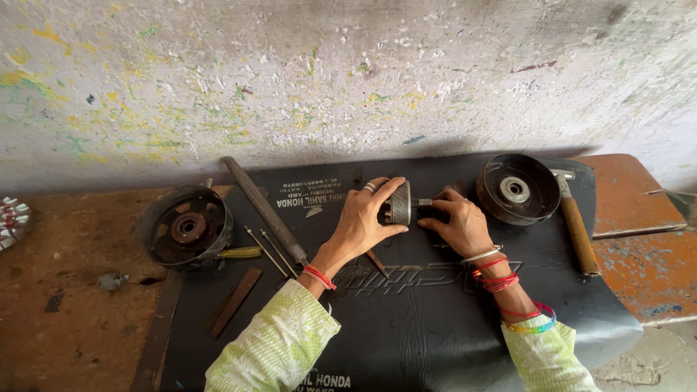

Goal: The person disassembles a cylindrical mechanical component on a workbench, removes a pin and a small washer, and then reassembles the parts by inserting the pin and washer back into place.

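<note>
1. Left hand (pixel 363 221): it lay on the black mat (pixel 406 327), its fingers and thumb curled around the rim of a small ribbed metal cylinder (pixel 398 202), which it gripped from the left side.
2. Small ribbed metal cylinder: it stood on edge near the middle of the mat, directly between the two hands, with a short shaft (pixel 424 202) projecting from it to the right.
3. Right hand (pixel 459 225): its fingers were closed at the shaft end, touching it just beside the cylinder; how firmly it pinched could not be told.
4. Dark round drum (pixel 517 189): it rested on the mat just beyond the right hand, with a wooden-handled hammer (pixel 576 225) beside it on the right.
5. Rusty pulley-like wheel (pixel 184 226): it sat well to the left of the left hand, at the mat's edge.
6. Long metal bar (pixel 263 210): it lay diagonally between the wheel and the left hand, two thin rods (pixel 270 250) alongside it.
</note>
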